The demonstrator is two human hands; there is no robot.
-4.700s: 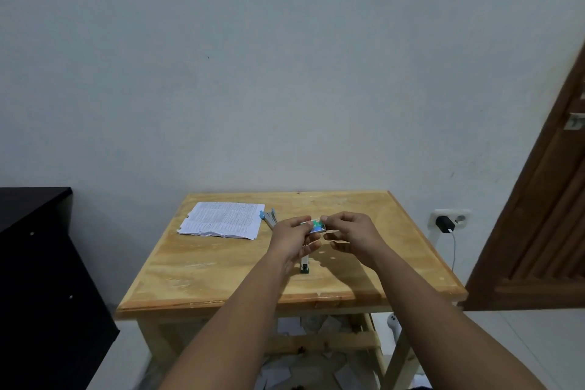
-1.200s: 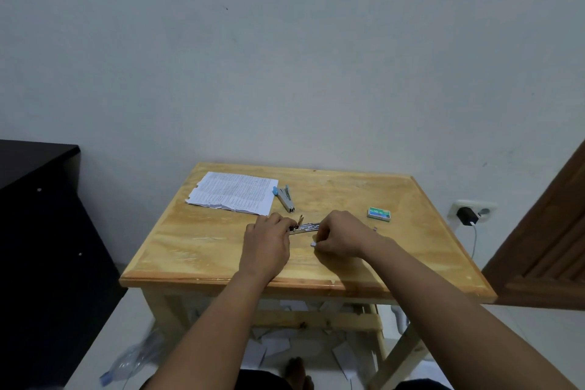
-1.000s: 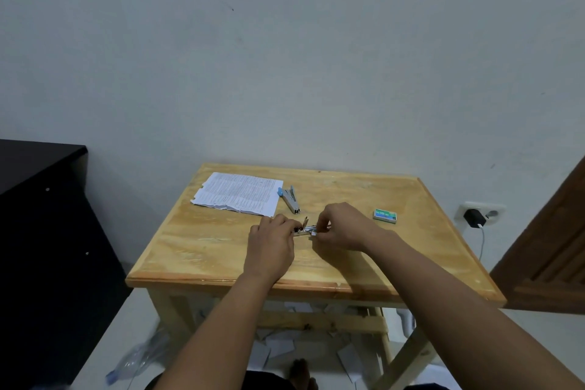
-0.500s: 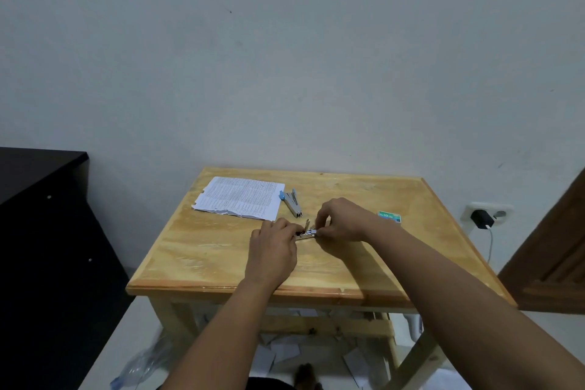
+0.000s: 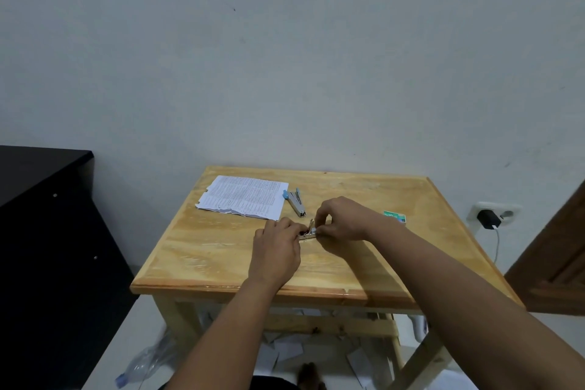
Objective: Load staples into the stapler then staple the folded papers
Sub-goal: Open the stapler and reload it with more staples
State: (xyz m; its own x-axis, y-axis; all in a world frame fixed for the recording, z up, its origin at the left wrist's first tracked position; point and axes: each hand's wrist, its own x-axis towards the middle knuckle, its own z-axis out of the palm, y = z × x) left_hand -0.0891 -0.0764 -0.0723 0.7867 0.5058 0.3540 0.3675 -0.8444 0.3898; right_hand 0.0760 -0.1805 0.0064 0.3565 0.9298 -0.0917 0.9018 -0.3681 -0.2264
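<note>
A small metal stapler [image 5: 307,233] lies open on the wooden table [image 5: 221,250], between my hands. My left hand [image 5: 278,252] grips its left end with curled fingers. My right hand [image 5: 342,218] pinches a short pale staple strip [image 5: 314,229] at the stapler's right end; most of the strip is hidden by my fingertips. The folded printed papers [image 5: 243,199] lie at the table's back left. The green staple box [image 5: 395,217] sits behind my right wrist.
A second small stapler with a blue end [image 5: 296,201] lies just right of the papers. A dark cabinet [image 5: 47,231] stands to the left. A wall socket with a charger [image 5: 489,218] and a wooden door [image 5: 557,263] are at the right. Paper scraps and a plastic bottle [image 5: 142,364] lie on the floor.
The staple box left my hands and now lies on the table at the right. Both hands have gone to the metal stapler, and my right fingers have moved in to its open end.
</note>
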